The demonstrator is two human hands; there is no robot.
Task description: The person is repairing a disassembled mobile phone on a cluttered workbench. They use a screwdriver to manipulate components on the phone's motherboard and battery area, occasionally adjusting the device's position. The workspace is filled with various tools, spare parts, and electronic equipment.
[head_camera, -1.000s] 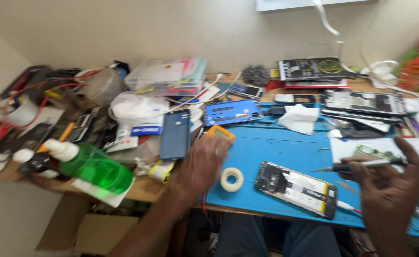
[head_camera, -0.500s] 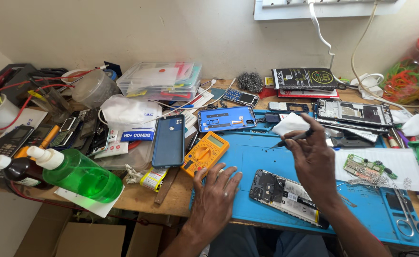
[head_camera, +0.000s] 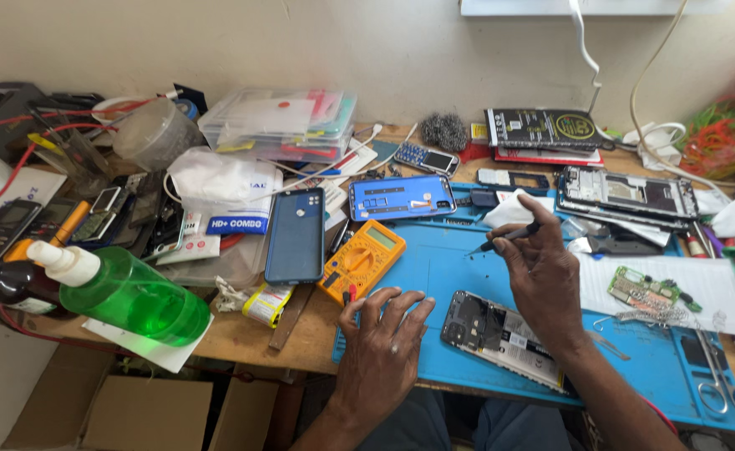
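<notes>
My right hand (head_camera: 541, 269) grips a thin dark screwdriver (head_camera: 509, 237), its tip aimed left and hovering over the blue work mat (head_camera: 443, 263). An opened phone (head_camera: 501, 336) with its insides showing lies on the mat just below that hand. My left hand (head_camera: 382, 344) rests palm down on the mat's near left edge, fingers spread, holding nothing. Its fingertips lie close to an orange multimeter (head_camera: 362, 259).
A dark blue phone back (head_camera: 296, 235) and a lighter blue phone shell (head_camera: 402, 198) lie left of the mat. A green spray bottle (head_camera: 121, 290) lies at the near left. A circuit board (head_camera: 645, 291) on white paper, scissors (head_camera: 722, 374) and phone frames (head_camera: 626, 195) crowd the right.
My right hand swung in from the far right with the screwdriver to above the opened phone. My left hand slid right onto the mat's edge. The view shifted left, then held steady.
</notes>
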